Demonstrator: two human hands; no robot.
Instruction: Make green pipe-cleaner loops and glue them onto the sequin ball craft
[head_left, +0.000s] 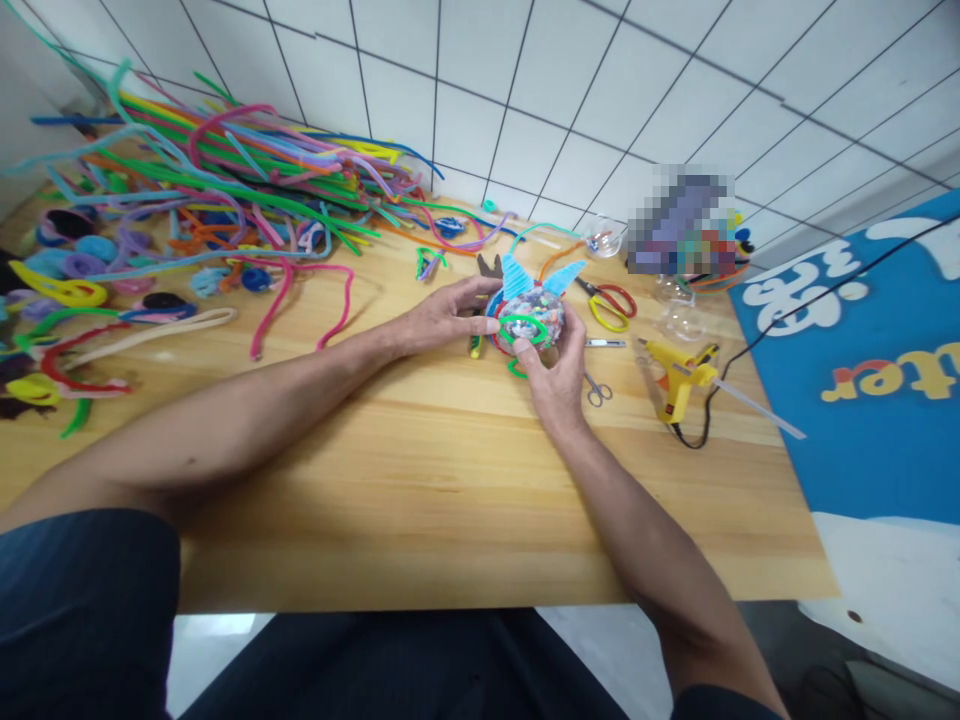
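The right hand (559,375) grips a fuzzy ball (553,312) over the bench (450,490). The left hand (454,308) touches the left side. Two light-blue pieces (517,280) project upward; a green loop (526,318) lies against the front. Scissors (616,303) and a yellow glue gun (676,378) sit rightward; pipe cleaners (277,165) are piled far left.

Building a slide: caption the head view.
Left hand and right hand around a blue-eared ball, yellow glue gun nearby.

Letters (909,376) on the blue board (862,470) read "uter".
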